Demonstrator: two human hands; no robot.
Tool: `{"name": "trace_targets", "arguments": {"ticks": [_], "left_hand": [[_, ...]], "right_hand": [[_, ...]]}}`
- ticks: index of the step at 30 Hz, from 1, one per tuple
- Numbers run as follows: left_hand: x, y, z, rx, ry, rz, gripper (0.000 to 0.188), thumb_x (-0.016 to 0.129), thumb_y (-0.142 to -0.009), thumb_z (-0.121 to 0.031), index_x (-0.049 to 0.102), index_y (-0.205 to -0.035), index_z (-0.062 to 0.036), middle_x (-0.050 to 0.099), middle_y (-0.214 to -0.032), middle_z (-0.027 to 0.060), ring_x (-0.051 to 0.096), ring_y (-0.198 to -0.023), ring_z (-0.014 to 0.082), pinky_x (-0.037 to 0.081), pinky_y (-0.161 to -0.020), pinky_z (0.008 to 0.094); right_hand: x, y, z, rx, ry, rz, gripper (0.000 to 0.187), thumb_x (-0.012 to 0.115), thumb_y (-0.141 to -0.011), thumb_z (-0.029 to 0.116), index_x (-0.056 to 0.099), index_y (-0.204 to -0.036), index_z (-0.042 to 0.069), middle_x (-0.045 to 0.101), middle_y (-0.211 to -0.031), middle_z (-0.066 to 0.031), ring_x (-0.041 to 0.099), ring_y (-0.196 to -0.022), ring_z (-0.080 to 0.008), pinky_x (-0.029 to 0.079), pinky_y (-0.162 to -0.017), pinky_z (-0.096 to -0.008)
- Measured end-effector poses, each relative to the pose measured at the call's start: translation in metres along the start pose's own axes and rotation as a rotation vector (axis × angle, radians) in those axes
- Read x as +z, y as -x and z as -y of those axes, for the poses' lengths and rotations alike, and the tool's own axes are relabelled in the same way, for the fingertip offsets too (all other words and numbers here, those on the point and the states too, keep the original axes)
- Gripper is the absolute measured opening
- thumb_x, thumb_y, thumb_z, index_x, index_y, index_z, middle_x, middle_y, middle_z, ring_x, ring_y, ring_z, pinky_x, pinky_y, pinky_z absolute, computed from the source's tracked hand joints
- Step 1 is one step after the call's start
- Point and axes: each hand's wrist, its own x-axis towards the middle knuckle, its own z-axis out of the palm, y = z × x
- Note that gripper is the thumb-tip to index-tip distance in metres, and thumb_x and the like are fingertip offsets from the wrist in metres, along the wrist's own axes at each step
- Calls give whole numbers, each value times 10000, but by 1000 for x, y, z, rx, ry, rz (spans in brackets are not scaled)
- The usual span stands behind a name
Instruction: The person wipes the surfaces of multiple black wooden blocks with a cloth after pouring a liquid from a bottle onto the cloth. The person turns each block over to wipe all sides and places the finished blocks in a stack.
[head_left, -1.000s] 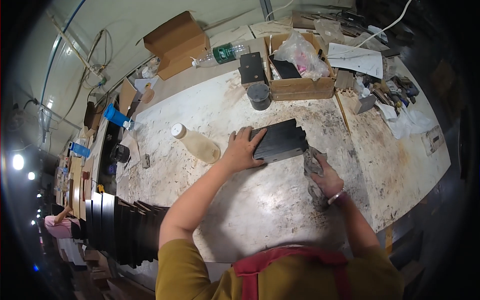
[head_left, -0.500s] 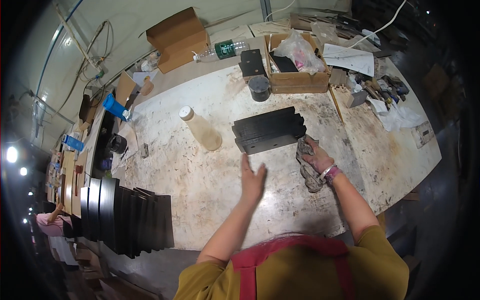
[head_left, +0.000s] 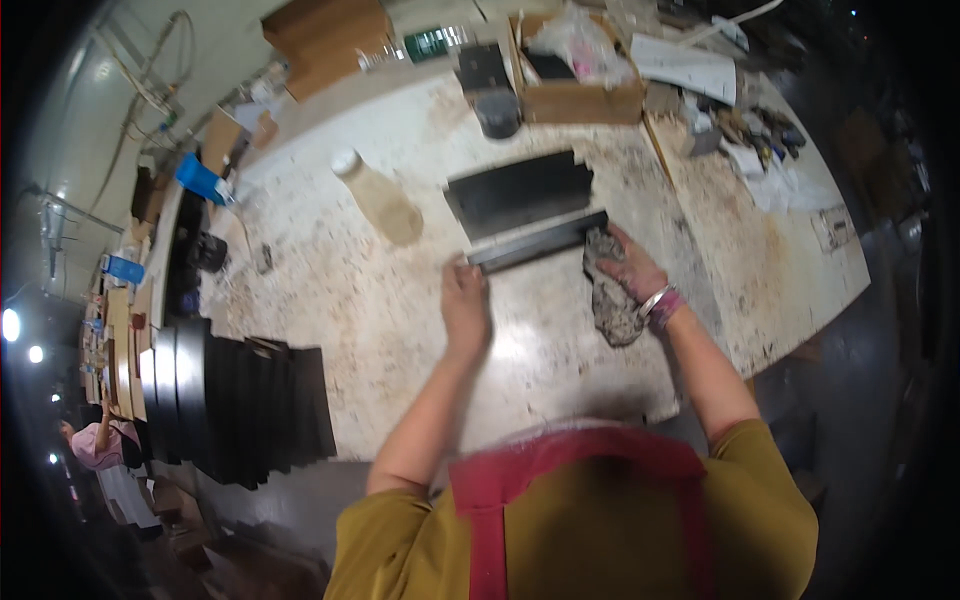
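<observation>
A narrow black board (head_left: 540,241) stands tilted on its edge, just in front of a stack of similar black boards (head_left: 520,192). At its left end, my left hand (head_left: 466,312) is closed, fingers pinching the corner. My right hand (head_left: 636,268) grips a crumpled, stained grey rag (head_left: 614,308), which presses against the board's right end. Whether the right fingers also hold the board is hidden by the rag. Both hands are over the worn white tabletop (head_left: 540,370).
A bottle with pale contents (head_left: 385,205) stands left of the stack. Behind it are a dark cup (head_left: 497,114) and an open cardboard box (head_left: 585,104). Many black boards (head_left: 235,405) lean at the table's left edge. Tools (head_left: 760,135) lie far right; a co-worker (head_left: 105,443) is far left.
One board has come off the front of the stack toward me. My left hand has closed on its left end; the right hand and rag stay at its right end. The view has shifted.
</observation>
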Motion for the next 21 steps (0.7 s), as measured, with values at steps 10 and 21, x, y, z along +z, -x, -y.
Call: {"name": "trace_targets", "arguments": {"ticks": [10, 21], "left_hand": [[-34, 69, 17, -617, 396, 283, 84, 520, -990, -198, 512, -992, -114, 569, -805, -7, 563, -657, 88, 523, -593, 235], [-70, 57, 27, -424, 231, 334, 387, 641, -895, -115, 442, -1189, 40, 578, -765, 33, 549, -663, 84, 434, -587, 211]], "right_hand": [[-28, 66, 40, 177, -58, -152, 404, 648, -864, 237, 581, -1207, 35, 667, -1087, -127, 639, -980, -195, 489, -873, -303], [31, 68, 22, -75, 408, -43, 281, 587, -881, 149, 640, -1154, 108, 663, -1063, -108, 652, -927, -275, 517, -844, -353]]}}
